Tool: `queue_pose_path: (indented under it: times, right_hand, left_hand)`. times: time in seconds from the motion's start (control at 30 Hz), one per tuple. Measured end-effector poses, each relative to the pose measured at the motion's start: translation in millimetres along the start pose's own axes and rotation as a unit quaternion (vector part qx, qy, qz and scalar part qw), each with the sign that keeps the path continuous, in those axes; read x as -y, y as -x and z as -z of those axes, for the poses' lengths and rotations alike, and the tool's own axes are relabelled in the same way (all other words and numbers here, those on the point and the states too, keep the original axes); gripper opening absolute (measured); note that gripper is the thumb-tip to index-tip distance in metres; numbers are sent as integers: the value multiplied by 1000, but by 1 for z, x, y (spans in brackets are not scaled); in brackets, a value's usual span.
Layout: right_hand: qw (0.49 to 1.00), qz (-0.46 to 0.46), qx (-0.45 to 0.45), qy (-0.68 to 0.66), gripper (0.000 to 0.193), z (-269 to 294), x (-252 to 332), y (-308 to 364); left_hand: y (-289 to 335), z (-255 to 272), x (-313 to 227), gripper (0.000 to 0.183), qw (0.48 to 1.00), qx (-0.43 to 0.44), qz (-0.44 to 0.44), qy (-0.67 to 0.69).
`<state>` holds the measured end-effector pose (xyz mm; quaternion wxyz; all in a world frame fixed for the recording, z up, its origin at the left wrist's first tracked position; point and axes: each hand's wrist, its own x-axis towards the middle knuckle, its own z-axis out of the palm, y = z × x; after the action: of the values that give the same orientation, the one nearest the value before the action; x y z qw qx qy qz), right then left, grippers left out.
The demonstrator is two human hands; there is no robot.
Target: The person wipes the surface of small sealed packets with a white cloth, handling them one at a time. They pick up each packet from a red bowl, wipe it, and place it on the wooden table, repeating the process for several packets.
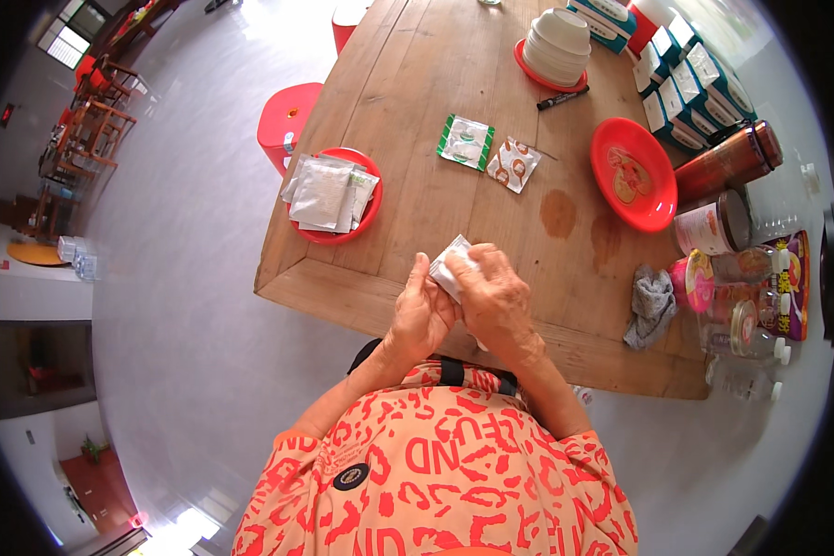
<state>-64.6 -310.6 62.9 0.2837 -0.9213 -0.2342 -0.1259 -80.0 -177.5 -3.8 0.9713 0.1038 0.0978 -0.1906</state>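
Observation:
At the table's near edge, a small white packet (453,252) is between my two hands. My right hand (497,302) grips it from above, with its fingers curled over the packet. My left hand (421,317) is closed round its lower left side, thumb up; its other fingers are partly hidden. Left of my hands, a red plate (373,215) bears a pile of flat white packets (322,193). Beyond my hands lie a green-edged white packet (466,143) and a white packet with brown print (513,165), side by side on the wooden table (398,120).
At right are a red oval tray (656,208), a copper-coloured flask (727,162), a tin (700,227), a grey cloth (651,306) and several clear bottles (755,347). Stacked white bowls (558,51), a black marker (562,98) and several boxes (700,88) stand farther back. A red stool (285,116) is left.

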Motion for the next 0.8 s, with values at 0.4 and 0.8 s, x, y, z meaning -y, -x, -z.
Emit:
queue_pose_path:
  times: [0.4, 0.8]
  right_hand:
    - [996, 56, 63, -13, 39, 3, -11, 32]
    - [998, -42, -50, 14, 41, 13, -26, 19]
  left_hand:
    - [2, 2, -2, 39, 985, -40, -25, -167]
    - [-1, -5, -1, 34, 983, -93, -73, -144]
